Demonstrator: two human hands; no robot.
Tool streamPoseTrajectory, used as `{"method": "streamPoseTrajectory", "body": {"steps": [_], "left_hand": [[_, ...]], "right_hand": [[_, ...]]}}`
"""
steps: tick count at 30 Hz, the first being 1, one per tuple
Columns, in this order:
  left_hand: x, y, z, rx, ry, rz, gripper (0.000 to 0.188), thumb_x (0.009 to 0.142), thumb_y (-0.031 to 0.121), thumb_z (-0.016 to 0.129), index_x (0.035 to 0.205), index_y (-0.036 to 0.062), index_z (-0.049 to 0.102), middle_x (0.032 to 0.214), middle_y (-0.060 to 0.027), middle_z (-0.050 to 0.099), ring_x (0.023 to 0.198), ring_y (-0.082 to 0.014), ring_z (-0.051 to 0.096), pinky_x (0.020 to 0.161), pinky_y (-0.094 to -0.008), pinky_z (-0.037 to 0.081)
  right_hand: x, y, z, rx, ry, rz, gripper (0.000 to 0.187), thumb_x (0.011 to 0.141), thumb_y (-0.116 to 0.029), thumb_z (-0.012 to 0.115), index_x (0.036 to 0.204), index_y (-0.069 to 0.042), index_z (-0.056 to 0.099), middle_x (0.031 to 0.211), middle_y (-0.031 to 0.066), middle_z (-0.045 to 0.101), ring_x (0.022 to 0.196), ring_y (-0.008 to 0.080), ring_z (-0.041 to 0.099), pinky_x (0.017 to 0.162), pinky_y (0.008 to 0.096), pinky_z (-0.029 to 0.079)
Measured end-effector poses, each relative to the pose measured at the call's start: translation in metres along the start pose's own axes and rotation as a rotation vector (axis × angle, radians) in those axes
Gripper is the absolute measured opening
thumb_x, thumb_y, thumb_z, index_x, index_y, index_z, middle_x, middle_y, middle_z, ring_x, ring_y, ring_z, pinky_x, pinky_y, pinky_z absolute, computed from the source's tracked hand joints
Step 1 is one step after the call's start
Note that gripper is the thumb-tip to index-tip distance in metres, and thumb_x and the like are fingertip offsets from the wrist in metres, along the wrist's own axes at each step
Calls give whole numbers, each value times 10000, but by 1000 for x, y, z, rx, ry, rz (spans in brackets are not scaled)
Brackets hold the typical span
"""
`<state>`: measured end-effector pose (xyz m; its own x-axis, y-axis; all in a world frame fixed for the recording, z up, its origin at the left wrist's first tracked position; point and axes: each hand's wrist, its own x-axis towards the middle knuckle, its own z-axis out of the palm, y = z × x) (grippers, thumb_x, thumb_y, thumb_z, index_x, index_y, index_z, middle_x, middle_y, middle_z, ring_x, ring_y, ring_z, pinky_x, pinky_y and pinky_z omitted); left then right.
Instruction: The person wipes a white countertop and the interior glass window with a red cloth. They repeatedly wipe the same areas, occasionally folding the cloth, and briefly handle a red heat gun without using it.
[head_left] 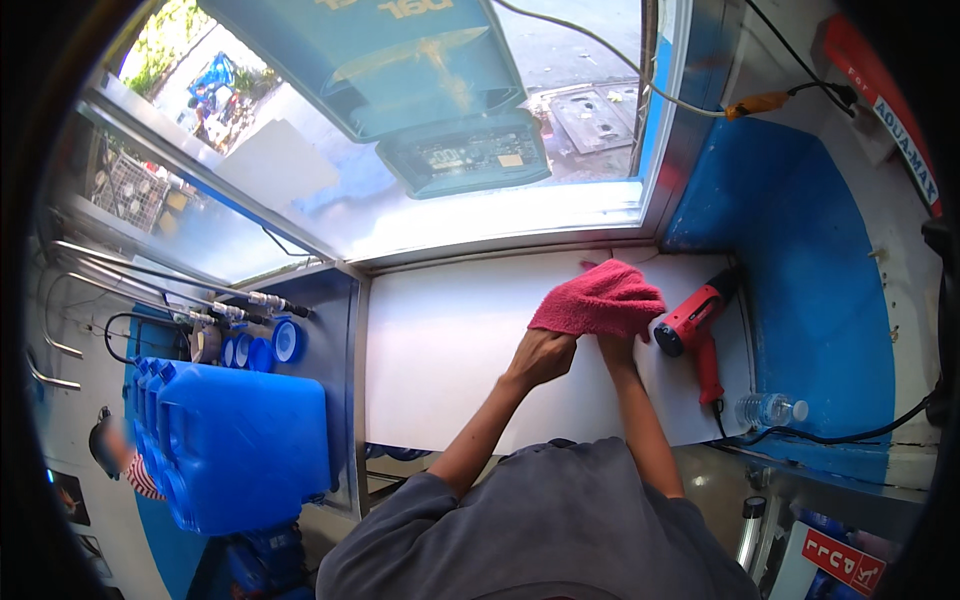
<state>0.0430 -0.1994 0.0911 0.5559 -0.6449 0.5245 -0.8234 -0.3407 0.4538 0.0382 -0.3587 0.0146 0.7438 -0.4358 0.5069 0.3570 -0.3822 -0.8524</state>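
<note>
A pinkish-red towel is bunched over the white counter in front of me. My left hand is closed like a fist on the towel's lower left edge. My right hand reaches up beneath the towel, which covers its fingers, so their pose is hidden. Just right of the towel lies a red and black heat gun, its nozzle toward the far right corner and its cord running down to the near edge. A small clear plastic bottle is on its side beyond the heat gun's handle.
Blue water jugs stand at left, with blue caps and metal filling pipes behind them. A window borders the counter's far side. A blue-painted wall closes the right. At far left is another person.
</note>
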Motion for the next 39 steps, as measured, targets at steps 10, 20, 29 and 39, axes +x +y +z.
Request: {"method": "streamPoseTrajectory", "body": {"steps": [10, 20, 29, 39], "left_hand": [[-168, -114, -78, 398, 358, -775, 495, 902, 40, 508, 1396, 15, 521, 1459, -192, 496, 1411, -343, 398, 1180, -463, 284], [-208, -167, -91, 397, 598, -1066, 591, 940, 213, 504, 1450, -65, 397, 1514, -240, 408, 1433, -361, 355, 1211, -457, 228], [-203, -159, -101, 347, 680, -1102, 580, 968, 249, 475, 1457, -51, 392, 1502, -249, 414, 1412, -361, 387, 1203, -437, 270], [-204, -161, -101, 353, 666, -1123, 498, 981, 158, 436, 1438, -39, 425, 1471, -208, 468, 1393, -326, 421, 1197, -432, 294]], "right_hand": [[126, 41, 15, 65, -162, -393, 403, 979, -245, 606, 1345, -104, 515, 1373, 88, 529, 1265, 236, 515, 1087, 381, 403], [225, -148, 265, -222, -577, -1118, 545, 874, -223, 726, 1384, -144, 552, 1408, 52, 561, 1344, 202, 477, 1153, 389, 354], [152, -214, 468, -109, -591, -1203, 470, 819, -214, 718, 1265, -130, 596, 1120, 100, 686, 1019, 308, 636, 943, 409, 495], [108, -168, 476, 505, -1277, 342, 160, 944, -182, 636, 1090, -117, 647, 966, 69, 695, 877, 148, 664, 847, 308, 525]]}}
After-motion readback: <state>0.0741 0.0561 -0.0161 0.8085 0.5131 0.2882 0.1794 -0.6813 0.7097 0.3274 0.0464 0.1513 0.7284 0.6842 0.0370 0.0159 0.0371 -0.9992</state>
